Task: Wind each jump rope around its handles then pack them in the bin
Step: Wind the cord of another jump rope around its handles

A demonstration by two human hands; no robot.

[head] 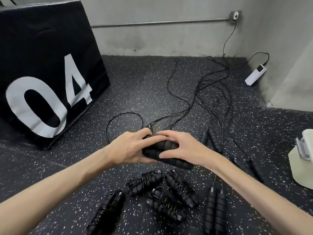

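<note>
Both hands meet mid-floor on one pair of handles (166,154), held side by side, just above the floor. L hand (130,148) wraps them from the left, fingers curled over the top, thumb underneath. R hand (182,147) sits on the right, fingers spread and arched, tips on the foam, thumb low on the near side. Their cord (177,114) trails off toward the far wall, with a slack loop to the left.

Step in hand looks like the start of a wind. To do it well: keep both handles clamped parallel w/ L, feed cord w/ R, lay turns tight and even, tuck the tail.

Four wound ropes (179,189) lie near the floor's front edge. Unwound pairs (214,206) lie front right, more by the right edge (cords cross each other, so pulling may snag a neighbour). Black "04" box (50,68) stands at the left edge; white charger (255,74) in the far right corner; a pale object (301,160) at the right edge, can't tell if it's the bin.
</note>
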